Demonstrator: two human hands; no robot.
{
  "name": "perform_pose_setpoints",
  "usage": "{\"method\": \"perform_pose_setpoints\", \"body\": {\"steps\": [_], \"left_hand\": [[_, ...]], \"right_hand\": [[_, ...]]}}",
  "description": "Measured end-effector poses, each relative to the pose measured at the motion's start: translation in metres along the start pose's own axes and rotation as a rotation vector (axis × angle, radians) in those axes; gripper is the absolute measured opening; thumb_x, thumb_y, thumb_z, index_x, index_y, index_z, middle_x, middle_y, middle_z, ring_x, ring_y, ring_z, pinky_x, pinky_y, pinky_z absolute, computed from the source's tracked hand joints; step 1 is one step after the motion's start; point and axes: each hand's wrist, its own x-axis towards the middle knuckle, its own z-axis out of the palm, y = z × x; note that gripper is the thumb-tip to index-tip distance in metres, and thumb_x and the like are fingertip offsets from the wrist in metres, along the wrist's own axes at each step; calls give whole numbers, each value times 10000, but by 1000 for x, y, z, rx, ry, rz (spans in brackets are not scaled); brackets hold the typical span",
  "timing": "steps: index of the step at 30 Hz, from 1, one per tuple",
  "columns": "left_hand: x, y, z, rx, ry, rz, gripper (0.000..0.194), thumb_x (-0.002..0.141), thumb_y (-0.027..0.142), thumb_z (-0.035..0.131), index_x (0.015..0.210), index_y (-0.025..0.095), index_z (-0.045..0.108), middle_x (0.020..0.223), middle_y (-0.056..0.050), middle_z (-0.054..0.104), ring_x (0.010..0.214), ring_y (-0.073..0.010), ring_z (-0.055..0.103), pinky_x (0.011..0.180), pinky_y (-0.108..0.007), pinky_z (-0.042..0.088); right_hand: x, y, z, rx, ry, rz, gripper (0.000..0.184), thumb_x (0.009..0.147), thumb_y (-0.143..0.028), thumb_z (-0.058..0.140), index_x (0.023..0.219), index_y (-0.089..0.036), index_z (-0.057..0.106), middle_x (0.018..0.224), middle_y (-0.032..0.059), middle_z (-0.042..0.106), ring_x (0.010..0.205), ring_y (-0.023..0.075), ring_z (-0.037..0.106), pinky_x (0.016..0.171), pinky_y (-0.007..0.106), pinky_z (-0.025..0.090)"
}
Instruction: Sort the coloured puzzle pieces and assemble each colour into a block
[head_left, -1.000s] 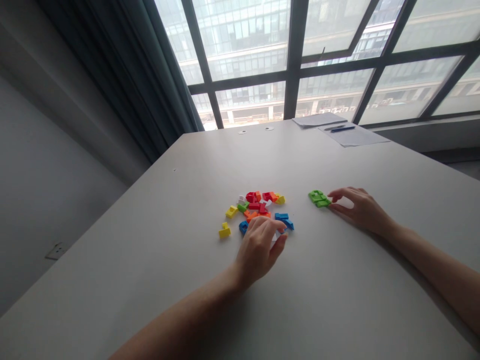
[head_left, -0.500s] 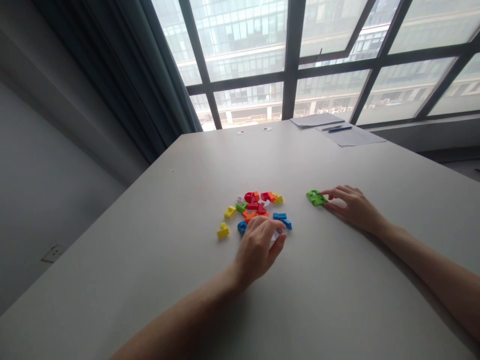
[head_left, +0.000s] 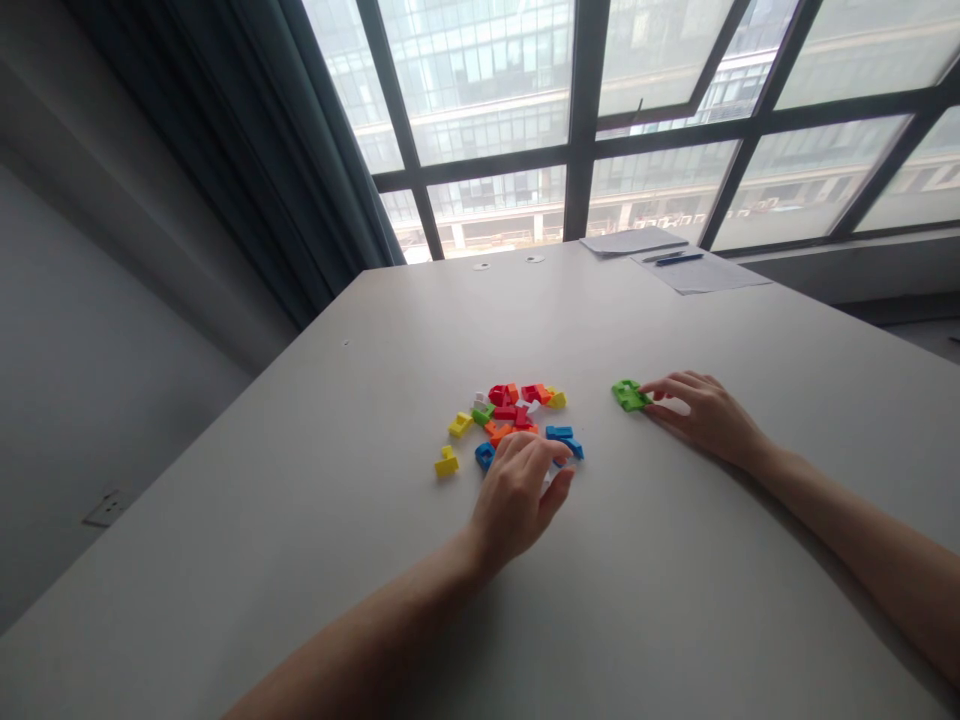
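On the white surface (head_left: pixel 390 380), we have our right hand (head_left: pixel 709 418) pinching the edge of the green pieces (head_left: pixel 628 395), while our left hand (head_left: pixel 517 490), thumb and fingers parted, sits over the near side of the colorful pile (head_left: pixel 506 412), well apart from them.

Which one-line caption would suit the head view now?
Left hand over a pile of colourful blocks, right hand fingering green blocks apart from it.

We see the surface (head_left: pixel 420 330) open toward its left and far edges; mid-surface, the coloured blocks (head_left: pixel 505 411) block a low pass.
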Motion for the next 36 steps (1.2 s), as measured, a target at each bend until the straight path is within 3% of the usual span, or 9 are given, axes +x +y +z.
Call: {"method": "perform_pose_setpoints", "body": {"steps": [14,19,24,30,36], "left_hand": [[10,-7,-9,111,-5,-14,98,939,207,493,981,183,578,914,-60,668,911,-212,588,854,-377,475],[31,-43,-40,309,-55,-266,126,879,141,539,973,181,612,1013,-83,638,981,-244,568,901,-420,476],[34,-83,-65,376,-217,-427,170,830,207,628,999,194,647,1045,-85,624,1043,-270,570,918,-436,482],[28,-87,-62,459,-339,-355,211,786,138,636,959,253,675,1046,-55,626,1032,-265,566,892,-414,479],[26,-84,-57,565,-328,-298,126,794,153,655,899,223,664,1020,-69,635,1001,-279,564,819,-402,490]], "right_hand": [[0,-9,-7,14,19,11,226,937,-351,519,1103,-235,619,951,73,686,874,238,638,810,397,464],[1,-15,-11,62,48,11,219,936,-297,494,1095,-240,634,937,74,689,872,238,639,816,407,475],[1,-15,-11,95,63,3,198,935,-274,498,1077,-230,629,942,75,683,880,237,626,830,403,480],[1,-15,-11,122,80,12,198,932,-262,494,1069,-225,632,914,75,673,855,238,620,805,401,494],[1,-16,-11,158,84,29,210,923,-259,498,1074,-249,643,933,71,672,865,237,623,792,391,505]]}}
